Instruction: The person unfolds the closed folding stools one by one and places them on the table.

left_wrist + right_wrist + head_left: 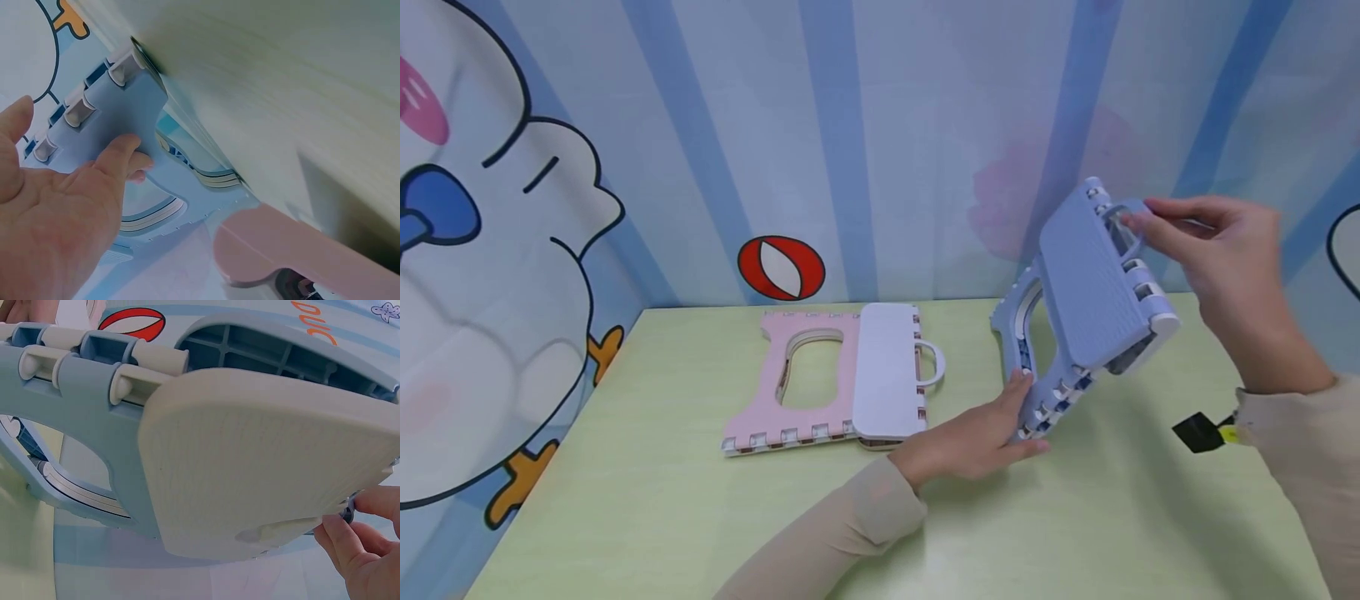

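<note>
A blue folding stool [1086,275] stands tilted and partly folded at the right of the table, its seat slanting and its hinged leg panels showing. At the upper edge my right hand [1232,250] pinches the stool's small carry handle [1123,229] between thumb and fingers. Low on the leg panel, my left hand [981,433] touches the stool's side. The left wrist view has its fingers lying against the blue panel [125,112], with the thumb apart from it. The stool's pale underside [262,462] fills the right wrist view.
To the left, a pink folding stool [760,408] with a white seat [891,371] and a loop handle [936,364] lies folded flat on the pale green table [647,467]. A cartoon-printed backdrop [910,150] rises behind the table. A black tag [1198,433] hangs by my right sleeve.
</note>
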`<state>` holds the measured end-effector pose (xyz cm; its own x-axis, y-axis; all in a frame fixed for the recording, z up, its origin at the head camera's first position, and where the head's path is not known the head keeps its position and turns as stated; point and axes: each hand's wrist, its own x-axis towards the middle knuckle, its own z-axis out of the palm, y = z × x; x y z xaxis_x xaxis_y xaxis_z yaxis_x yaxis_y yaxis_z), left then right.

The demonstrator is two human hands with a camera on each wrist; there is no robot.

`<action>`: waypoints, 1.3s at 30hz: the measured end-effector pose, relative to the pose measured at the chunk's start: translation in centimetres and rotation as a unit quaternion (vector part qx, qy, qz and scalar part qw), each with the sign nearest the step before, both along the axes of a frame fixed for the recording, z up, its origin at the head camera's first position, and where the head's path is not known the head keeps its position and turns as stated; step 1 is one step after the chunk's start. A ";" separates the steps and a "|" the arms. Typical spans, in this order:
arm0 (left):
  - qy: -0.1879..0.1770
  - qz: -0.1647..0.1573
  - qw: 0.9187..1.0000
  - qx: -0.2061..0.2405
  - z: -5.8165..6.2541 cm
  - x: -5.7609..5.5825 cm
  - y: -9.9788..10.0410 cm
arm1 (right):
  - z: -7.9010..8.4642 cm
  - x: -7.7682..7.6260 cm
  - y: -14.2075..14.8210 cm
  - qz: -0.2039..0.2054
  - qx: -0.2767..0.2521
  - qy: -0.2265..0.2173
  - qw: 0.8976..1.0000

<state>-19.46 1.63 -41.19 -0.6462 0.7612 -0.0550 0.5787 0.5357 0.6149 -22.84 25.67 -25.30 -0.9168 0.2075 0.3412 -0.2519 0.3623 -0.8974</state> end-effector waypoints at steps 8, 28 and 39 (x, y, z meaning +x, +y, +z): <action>-0.012 0.001 1.000 0.005 0.0 -0.1 -0.2 | 0.6 -0.1 -0.6 0.021 -0.018 -0.017 0.999; -0.035 0.019 0.999 0.010 0.2 -0.2 -0.9 | 0.9 -0.5 -2.7 0.048 0.046 0.025 0.997; -0.032 0.023 0.999 0.012 0.1 -0.4 -1.0 | 1.1 -0.7 -3.9 0.053 0.091 0.057 0.993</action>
